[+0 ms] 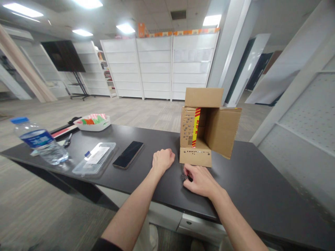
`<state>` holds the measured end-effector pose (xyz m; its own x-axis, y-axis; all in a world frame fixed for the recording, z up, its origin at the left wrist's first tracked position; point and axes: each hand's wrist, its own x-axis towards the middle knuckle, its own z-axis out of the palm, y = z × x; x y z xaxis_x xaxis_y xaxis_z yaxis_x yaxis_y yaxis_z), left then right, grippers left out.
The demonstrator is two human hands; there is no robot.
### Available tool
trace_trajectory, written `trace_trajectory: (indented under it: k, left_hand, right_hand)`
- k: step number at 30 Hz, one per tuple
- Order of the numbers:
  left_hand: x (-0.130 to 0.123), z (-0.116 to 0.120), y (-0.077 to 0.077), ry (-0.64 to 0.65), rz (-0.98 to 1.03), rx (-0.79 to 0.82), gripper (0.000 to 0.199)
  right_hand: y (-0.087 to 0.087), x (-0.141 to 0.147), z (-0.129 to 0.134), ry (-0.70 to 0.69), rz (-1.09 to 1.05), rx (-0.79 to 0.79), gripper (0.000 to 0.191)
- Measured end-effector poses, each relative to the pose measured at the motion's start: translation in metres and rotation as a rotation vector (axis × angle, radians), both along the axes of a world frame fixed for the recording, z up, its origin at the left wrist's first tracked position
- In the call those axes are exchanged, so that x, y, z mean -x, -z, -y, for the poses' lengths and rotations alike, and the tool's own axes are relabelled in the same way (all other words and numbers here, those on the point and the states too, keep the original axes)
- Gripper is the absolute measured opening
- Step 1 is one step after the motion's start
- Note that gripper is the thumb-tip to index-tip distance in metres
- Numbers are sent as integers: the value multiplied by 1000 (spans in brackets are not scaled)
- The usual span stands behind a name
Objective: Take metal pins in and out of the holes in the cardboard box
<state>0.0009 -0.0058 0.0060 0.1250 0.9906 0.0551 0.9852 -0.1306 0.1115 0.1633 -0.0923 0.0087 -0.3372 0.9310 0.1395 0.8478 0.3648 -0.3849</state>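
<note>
My left hand (pixel 163 160) rests on the dark desk in a loose fist; what is inside it, if anything, is hidden. Just below the box's front flap, my right hand (pixel 200 179) has its thumb and fingers curled together at a small cluster of thin metal pins (pixel 183 172), which look like screws or nails. The fingers cover part of that cluster, so what they pinch cannot be made out. An open cardboard box (pixel 224 129) stands beyond the right hand. Its left flap carries scattered round metal heads and yellow-red tape, while its front flap (pixel 195 158) shows a row of small dots.
Left of my left hand lies a black phone (pixel 128 154), then a clear plastic case (pixel 95 158). A water bottle (pixel 42 141) leans near the left edge. Farther back are a white basket (pixel 93 127) of colourful packets and a pen (pixel 68 140). The desk's (pixel 258 181) front edge is close to me.
</note>
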Motion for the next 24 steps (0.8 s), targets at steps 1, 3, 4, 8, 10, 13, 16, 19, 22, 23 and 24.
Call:
trace_trajectory:
  k: [1, 3, 4, 8, 10, 13, 16, 19, 22, 23, 24]
  left_hand:
    - [0, 0, 0, 2, 1, 0, 39]
    - [1, -1, 1, 3, 1, -6, 38]
    - [1, -1, 2, 5, 0, -12, 38]
    - [2, -2, 3, 18, -2, -32, 38]
    - [1, -1, 3, 16, -3, -25, 38]
    - [1, 0, 1, 6, 0, -3, 38]
    - [1, 0, 0, 5, 4, 8, 39]
    - [1, 0, 0, 7, 5, 8, 39]
    - [2, -1, 2, 12, 3, -3, 39]
    - [2, -1, 3, 16, 1, -12, 39]
    - [2, -2, 4, 19, -1, -23, 38]
  right_hand:
    - [0, 0, 0, 3, 1, 3, 13]
    - [0, 1, -1, 6, 5, 4, 13]
    - [0, 1, -1, 5, 8, 2, 13]
    - [-1, 2, -1, 11, 5, -5, 12]
    - [-1, 2, -1, 14, -8, -5, 11]
    - [0, 3, -1, 9, -19, -8, 10]
    - [1, 3, -1, 12, -19, -13, 9]
    - [2, 3, -1, 9, -30, -19, 8]
    - [2, 3, -2, 9, -43, -17, 7]
    - [2, 3, -2, 10, -45, -17, 7]
    - [2, 3, -2, 11, -48, -19, 6]
